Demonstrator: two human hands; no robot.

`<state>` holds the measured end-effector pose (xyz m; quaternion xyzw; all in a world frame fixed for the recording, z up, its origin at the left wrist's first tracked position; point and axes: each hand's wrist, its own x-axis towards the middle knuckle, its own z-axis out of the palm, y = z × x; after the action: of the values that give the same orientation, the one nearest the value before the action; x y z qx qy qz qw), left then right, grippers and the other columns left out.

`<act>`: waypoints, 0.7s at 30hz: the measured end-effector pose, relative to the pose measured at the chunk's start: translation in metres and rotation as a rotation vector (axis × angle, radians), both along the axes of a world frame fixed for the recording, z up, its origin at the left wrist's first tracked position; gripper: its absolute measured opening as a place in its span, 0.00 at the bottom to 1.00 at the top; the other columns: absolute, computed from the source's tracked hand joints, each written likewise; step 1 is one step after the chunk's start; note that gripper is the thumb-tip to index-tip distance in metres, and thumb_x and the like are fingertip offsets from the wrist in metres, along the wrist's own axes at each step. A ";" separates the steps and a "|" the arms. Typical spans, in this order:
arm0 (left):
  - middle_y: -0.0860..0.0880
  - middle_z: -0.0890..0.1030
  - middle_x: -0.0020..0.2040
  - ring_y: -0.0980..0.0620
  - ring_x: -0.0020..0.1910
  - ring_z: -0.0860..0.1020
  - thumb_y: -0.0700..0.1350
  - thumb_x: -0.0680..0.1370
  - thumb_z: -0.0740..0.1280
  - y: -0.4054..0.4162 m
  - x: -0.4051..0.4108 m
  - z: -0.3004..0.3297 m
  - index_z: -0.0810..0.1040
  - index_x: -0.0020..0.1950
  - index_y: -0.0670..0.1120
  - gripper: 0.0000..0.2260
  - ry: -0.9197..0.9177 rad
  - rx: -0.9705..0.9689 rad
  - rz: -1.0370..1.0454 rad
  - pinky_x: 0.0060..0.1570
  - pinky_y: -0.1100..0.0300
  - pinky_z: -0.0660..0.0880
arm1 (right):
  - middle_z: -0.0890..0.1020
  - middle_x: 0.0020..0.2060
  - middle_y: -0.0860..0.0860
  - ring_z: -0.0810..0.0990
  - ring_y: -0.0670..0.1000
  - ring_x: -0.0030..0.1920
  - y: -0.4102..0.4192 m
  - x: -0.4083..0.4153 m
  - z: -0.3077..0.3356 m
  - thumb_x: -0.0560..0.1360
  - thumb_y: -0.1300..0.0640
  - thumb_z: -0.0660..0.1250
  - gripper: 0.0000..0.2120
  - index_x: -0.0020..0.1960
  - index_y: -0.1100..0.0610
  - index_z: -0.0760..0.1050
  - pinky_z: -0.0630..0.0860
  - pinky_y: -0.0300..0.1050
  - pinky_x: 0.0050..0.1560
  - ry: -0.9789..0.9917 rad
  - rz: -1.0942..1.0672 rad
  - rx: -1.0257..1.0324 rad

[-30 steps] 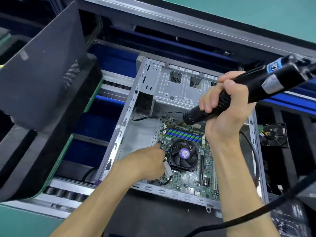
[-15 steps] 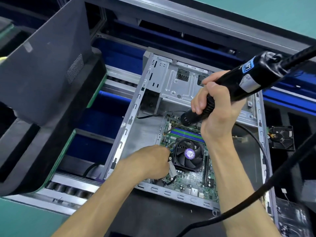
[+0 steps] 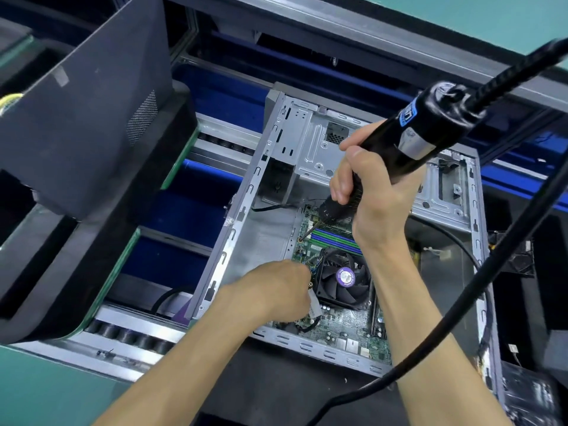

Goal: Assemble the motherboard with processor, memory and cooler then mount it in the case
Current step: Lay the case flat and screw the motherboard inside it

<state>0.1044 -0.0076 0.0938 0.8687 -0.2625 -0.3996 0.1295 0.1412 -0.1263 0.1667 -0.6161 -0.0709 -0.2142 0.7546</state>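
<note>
A grey metal case (image 3: 246, 229) lies open on its side. Inside it sits the green motherboard (image 3: 341, 327) with a black cooler fan (image 3: 344, 279) and blue and green memory slots (image 3: 336, 238). My right hand (image 3: 372, 192) grips a black electric screwdriver (image 3: 424, 139); its bit tip touches a screw (image 3: 300, 240) at the board's left edge. My left hand (image 3: 276, 293) rests on the board just left of the cooler, fingers curled; what they hold is hidden.
The screwdriver's black cable (image 3: 455, 305) loops across the right side of the case. A dark side panel (image 3: 89, 118) stands at the left over black trays. A loose black fan (image 3: 516, 256) lies right of the case. Conveyor rollers (image 3: 123, 333) run below left.
The screwdriver has tilted more upright and its bit has come down onto the screw at the board's left edge. My left hand has stayed by the cooler.
</note>
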 end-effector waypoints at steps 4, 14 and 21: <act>0.45 0.74 0.47 0.45 0.47 0.77 0.42 0.80 0.59 0.000 0.000 0.000 0.76 0.64 0.40 0.15 -0.002 -0.013 -0.003 0.49 0.51 0.78 | 0.70 0.22 0.47 0.66 0.51 0.20 0.002 0.003 0.000 0.73 0.62 0.64 0.04 0.43 0.55 0.77 0.66 0.42 0.26 0.018 0.061 -0.069; 0.45 0.73 0.48 0.47 0.46 0.73 0.41 0.79 0.60 0.001 0.000 0.000 0.76 0.58 0.45 0.10 0.000 -0.022 -0.006 0.52 0.49 0.78 | 0.69 0.22 0.47 0.65 0.51 0.20 0.002 0.010 0.002 0.70 0.60 0.64 0.08 0.35 0.48 0.74 0.65 0.42 0.27 0.094 0.073 -0.056; 0.43 0.74 0.49 0.48 0.47 0.73 0.40 0.78 0.60 0.001 0.000 -0.001 0.76 0.65 0.40 0.16 0.014 -0.015 0.024 0.55 0.48 0.78 | 0.70 0.22 0.46 0.66 0.49 0.21 0.001 0.011 0.001 0.70 0.60 0.65 0.08 0.36 0.49 0.75 0.66 0.42 0.27 0.091 0.082 -0.045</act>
<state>0.1040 -0.0067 0.0924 0.8679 -0.2543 -0.4021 0.1427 0.1518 -0.1257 0.1673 -0.6387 -0.0666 -0.1535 0.7511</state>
